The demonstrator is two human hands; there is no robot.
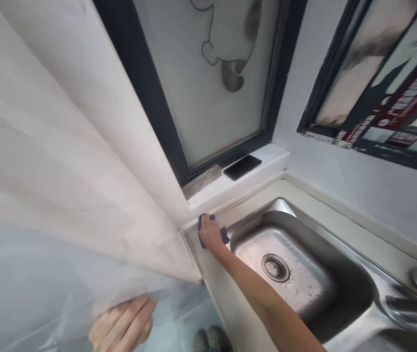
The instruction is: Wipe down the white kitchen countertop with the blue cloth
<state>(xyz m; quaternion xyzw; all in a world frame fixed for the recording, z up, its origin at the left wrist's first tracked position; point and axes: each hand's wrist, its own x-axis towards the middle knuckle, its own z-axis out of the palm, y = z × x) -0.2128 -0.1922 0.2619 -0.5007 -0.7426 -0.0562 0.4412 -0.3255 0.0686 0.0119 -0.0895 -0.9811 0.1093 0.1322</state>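
My right hand presses a purple cloth onto the pale countertop, in the corner left of the sink. Bits of the cloth stick out past the fingers and beside the wrist; the hand covers the rest. Just right of the cloth is the rim of the stainless steel sink. Low at the left, my left hand hangs above the floor, away from the counter. Its fingers are curled together, and nothing shows in them.
A black phone lies on the windowsill beside a worn block. The basin has a round drain, and a faucet stands at right. White wall rises on the left. Shoes show on the tiled floor below.
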